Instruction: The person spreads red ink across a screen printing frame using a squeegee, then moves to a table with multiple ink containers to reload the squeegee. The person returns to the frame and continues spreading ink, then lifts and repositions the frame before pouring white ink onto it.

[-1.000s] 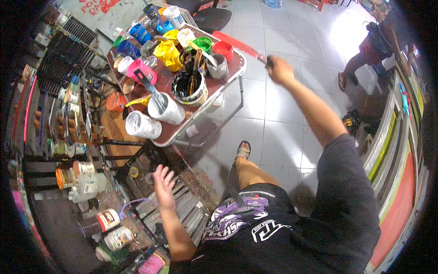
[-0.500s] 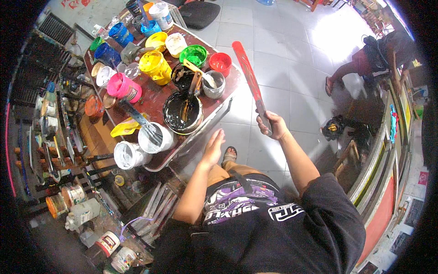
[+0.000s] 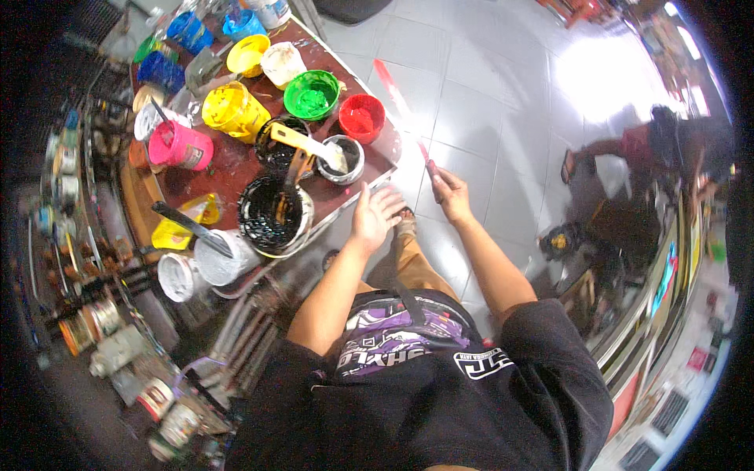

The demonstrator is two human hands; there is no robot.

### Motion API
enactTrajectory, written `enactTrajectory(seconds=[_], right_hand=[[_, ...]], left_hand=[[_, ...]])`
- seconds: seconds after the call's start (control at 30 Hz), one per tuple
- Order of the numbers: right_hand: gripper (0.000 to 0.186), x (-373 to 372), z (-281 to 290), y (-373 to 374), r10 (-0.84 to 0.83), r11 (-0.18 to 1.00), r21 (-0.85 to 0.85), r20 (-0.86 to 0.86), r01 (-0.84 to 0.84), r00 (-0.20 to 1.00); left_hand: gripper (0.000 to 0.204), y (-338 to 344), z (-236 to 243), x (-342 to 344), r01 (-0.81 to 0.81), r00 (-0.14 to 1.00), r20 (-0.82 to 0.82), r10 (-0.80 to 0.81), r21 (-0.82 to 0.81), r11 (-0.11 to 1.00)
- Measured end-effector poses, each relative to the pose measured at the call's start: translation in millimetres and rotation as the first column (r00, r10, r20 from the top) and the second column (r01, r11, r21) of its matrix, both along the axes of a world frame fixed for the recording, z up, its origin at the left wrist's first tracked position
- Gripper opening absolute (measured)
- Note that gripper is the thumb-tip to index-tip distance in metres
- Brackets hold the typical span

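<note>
While paint tubs crowd the dark-red table on grey floor tiles, right hand grasps red strip by its near end, over tiles beside table. Long axis slants forward and left, tip foremost; left hand released, fingers spread.

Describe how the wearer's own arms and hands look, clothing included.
The left hand and right hand are ungloved, and the forearms are bare, with no watch or bracelet visible. Loose, short black sleeves belong to a black T-shirt with white and purple prints.
</note>
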State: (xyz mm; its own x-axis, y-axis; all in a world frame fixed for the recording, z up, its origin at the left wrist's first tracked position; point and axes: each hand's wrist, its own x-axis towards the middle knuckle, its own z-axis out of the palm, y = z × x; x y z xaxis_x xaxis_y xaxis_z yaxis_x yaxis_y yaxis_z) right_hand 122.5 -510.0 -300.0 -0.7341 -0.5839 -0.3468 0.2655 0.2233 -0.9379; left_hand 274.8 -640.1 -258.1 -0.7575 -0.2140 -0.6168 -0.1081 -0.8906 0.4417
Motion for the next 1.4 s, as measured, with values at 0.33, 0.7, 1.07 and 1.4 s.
enactTrajectory(seconds=[0.33,0.7,1.07,1.4], right_hand=[[0.029,-54,-29,-53,0.148,0.976,-0.042,-0.591,-0.213,0.793],[0.028,-77,-28,-86,0.185,0.957,-0.099,-0.511,-0.271,0.839],[0.029,-77,-27,-106,0.227,0.931,-0.062,-0.677,-0.361,0.700],[0.026,-80,-23,-87,0.340,0.926,0.094,-0.632,-0.366,0.697]], left_hand=[[0.069,-5,-36,-109,-0.717,0.666,0.036,0.745,0.304,0.627],[0.052,-21,-51,-129,-0.736,0.606,0.012,0.795,0.388,0.555],[0.054,-24,-50,-129,-0.729,0.596,-0.001,0.803,0.419,0.541],[0.060,-24,-53,-127,-0.717,0.616,-0.007,0.788,0.410,0.564]])
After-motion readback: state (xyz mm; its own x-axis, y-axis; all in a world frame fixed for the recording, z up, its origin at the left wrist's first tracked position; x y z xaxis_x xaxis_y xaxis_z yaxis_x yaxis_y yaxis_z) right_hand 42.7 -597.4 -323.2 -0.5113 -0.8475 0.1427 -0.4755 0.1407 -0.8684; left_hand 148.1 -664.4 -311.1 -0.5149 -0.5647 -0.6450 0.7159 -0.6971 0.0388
